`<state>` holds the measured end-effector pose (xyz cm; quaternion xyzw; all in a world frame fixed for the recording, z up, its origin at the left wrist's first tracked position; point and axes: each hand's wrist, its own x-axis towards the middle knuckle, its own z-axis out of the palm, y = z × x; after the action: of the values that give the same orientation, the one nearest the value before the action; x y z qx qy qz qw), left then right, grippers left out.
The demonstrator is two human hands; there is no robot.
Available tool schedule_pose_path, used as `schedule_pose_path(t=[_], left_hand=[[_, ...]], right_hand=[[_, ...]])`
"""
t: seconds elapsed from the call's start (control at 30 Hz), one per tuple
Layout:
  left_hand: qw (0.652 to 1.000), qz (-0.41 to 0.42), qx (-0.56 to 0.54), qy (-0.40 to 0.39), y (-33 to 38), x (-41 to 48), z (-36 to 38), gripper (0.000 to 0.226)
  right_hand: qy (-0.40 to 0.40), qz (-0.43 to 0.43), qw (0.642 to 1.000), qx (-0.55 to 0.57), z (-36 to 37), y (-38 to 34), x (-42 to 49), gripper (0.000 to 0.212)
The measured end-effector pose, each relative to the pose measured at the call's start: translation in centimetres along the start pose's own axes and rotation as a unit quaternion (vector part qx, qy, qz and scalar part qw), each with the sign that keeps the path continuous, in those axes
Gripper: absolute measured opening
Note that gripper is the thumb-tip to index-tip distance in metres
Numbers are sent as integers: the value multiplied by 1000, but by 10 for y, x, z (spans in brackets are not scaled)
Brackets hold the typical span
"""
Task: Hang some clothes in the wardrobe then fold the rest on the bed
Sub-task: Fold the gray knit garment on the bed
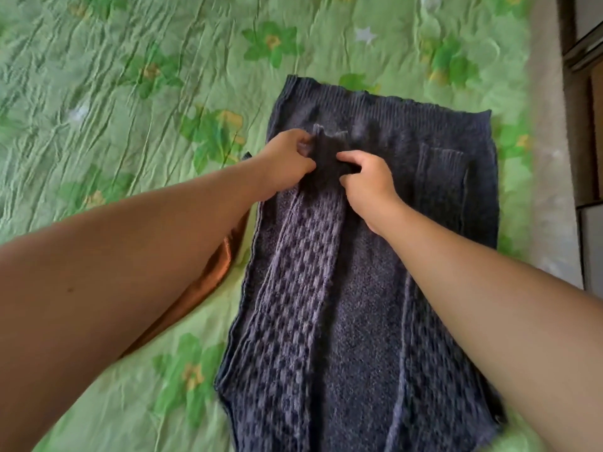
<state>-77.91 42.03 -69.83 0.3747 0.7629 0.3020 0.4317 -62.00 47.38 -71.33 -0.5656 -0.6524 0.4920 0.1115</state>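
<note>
View from above, looking down at a bed (130,93) w/ a crumpled green floral cover. A dark blue-grey knit sweater (368,288) lies flat on it, right of centre. Its long axis runs near to far, ribbed hem at the far end.

One sleeve (306,256) is folded onto the left part of the body, also running near to far. Its cuff (328,151) sits toward the far end, short of the hem. The other sleeve (437,177) lies along the right side.

Both arms reach in from the near edge. Left hand (287,158) pinches the cuff's left side, fingers curled into the knit. Right hand (368,181) pinches its right side likewise. So the cuff is directly between the 2 hands, touching both, neither nearer. The rest of the sweater stretches back toward the person, under the forearms.

Probably the sleeve is being set straight, prob. before a fold along that near-far axis.

A shiny copper fabric (208,282) shows beneath the left forearm, just left of the sweater. Dark furniture (580,125) stands at far right, beyond the bed.
</note>
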Motion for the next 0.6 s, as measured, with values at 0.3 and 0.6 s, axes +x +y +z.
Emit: schedule_pose_path(t=[0.3, 0.6], left_hand=[[973, 55, 202, 97, -16, -32, 7, 51], [852, 188, 488, -31, -152, -254, 66, 68]], right_hand=[[6, -171, 885, -432, -4, 15, -20, 62], [-112, -242, 816, -513, 15, 126, -195, 73]])
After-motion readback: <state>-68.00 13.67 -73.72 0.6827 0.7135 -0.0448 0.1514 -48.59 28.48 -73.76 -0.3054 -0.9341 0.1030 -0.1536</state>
